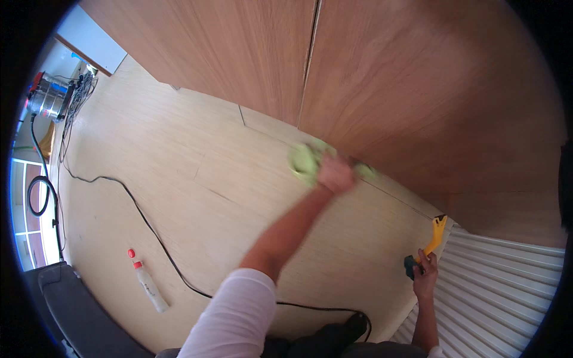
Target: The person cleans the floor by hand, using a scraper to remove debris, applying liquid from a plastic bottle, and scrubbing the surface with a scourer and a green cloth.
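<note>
My left hand (336, 174) is stretched out in the middle of the view and blurred by motion. It presses a light green cloth (303, 163) against the floor along the bottom edge of the wood-grain panels (380, 89). Part of the cloth shows past the fingers on the right. At the lower right, my right hand (426, 273) grips a yellow hand tool (434, 241), apparently a scraper. Its dark head points to the panel's lower corner. A dark green piece (409, 267) sits by my fingers; whether it belongs to the tool is unclear.
A black cable (147, 226) crosses the pale wood-look floor (224, 237). Beside it lies a plastic bottle (151, 286) with a red cap (131, 253) nearby. White ribbed radiator (501, 268) stands right; a metal canister vacuum (49, 96), far left; a dark padded object (94, 313), lower left.
</note>
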`<action>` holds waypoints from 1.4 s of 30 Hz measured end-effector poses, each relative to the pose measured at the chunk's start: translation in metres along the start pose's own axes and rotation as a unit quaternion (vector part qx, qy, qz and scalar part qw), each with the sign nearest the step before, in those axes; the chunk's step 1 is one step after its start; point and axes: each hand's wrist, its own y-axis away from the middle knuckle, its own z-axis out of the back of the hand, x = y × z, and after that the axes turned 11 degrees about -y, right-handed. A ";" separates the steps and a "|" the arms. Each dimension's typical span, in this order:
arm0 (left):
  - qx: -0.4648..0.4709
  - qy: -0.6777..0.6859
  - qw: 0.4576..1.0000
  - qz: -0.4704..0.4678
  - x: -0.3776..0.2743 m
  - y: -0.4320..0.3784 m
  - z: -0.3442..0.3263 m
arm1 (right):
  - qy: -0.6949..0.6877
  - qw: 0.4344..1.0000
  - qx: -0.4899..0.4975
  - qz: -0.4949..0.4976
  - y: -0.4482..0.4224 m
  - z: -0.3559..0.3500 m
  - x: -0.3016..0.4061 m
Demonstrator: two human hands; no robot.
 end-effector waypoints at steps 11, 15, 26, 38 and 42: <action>0.043 -0.106 0.881 0.459 0.342 0.097 0.046 | -0.045 0.998 -0.035 0.039 0.010 -0.003 -0.007; -0.130 -0.053 0.877 0.459 0.259 0.119 0.039 | 0.019 0.998 -0.019 0.049 0.019 0.008 -0.012; -0.095 0.040 0.984 -0.144 -0.078 0.141 -0.016 | 0.111 0.990 0.083 0.024 0.017 -0.016 -0.034; -0.041 -0.199 0.931 0.301 0.215 0.205 0.003 | 0.125 0.987 0.085 0.050 0.027 -0.013 -0.038; 0.160 -0.169 0.899 0.370 0.276 0.254 0.032 | 0.044 0.994 0.039 0.096 0.023 -0.006 -0.010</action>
